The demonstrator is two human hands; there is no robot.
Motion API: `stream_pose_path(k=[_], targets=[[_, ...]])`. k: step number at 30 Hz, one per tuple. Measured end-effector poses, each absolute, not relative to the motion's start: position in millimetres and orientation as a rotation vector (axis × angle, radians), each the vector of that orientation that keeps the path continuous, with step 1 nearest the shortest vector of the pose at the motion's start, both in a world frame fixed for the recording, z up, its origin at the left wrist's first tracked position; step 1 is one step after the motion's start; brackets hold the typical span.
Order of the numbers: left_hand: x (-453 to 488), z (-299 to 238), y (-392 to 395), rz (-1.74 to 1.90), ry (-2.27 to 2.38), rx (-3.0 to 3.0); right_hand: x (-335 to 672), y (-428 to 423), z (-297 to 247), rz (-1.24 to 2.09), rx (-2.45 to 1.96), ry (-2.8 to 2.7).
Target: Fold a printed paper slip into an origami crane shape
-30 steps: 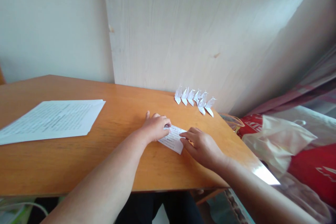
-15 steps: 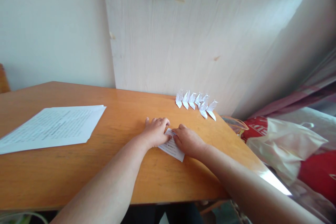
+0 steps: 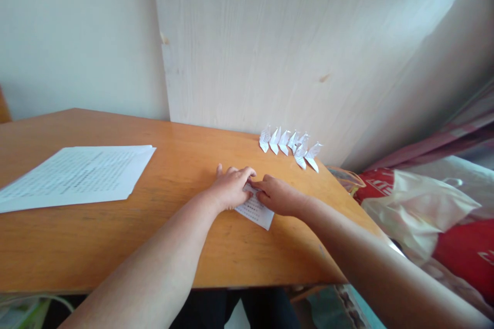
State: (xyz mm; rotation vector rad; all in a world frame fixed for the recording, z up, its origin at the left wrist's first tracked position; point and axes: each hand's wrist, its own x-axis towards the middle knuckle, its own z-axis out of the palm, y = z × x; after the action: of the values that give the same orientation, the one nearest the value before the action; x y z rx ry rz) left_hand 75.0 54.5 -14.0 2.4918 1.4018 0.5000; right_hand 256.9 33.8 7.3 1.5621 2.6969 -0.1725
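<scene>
A small folded sheet of printed paper (image 3: 257, 213) lies on the wooden table, partly covered by both hands. My left hand (image 3: 233, 188) rests on its left side, fingers bent over the upper edge. From the right, my right hand (image 3: 281, 195) presses on the paper with its index finger stretched toward the left fingertips. The upper part of the paper is hidden under the fingers. Beyond the hands, several folded paper cranes (image 3: 284, 142) stand in a cluster close to the wall.
A stack of printed sheets (image 3: 104, 175) lies on the left of the wooden table (image 3: 154, 247). A pale wall panel (image 3: 239, 51) rises along the back edge. Past the right edge are a cream plastic bag (image 3: 415, 208) and red bags (image 3: 463, 252).
The view has tilted down slightly. My right index finger has straightened out toward the left fingertips at the paper's upper edge. The paper stays in about the same place on the table.
</scene>
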Motion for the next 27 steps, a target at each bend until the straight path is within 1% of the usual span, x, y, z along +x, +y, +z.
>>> stream_pose_path(k=[16,22,27], targets=[[70,-16,57,0.401,1.324,2.575,287,11,9,-0.156,1.62,2.682],[70,-15,57,0.393,1.323,2.575,302,0,6,-0.074,1.654,2.697],[69,-15,56,0.386,1.324,2.575,310,-8,6,-0.084,1.694,2.686]])
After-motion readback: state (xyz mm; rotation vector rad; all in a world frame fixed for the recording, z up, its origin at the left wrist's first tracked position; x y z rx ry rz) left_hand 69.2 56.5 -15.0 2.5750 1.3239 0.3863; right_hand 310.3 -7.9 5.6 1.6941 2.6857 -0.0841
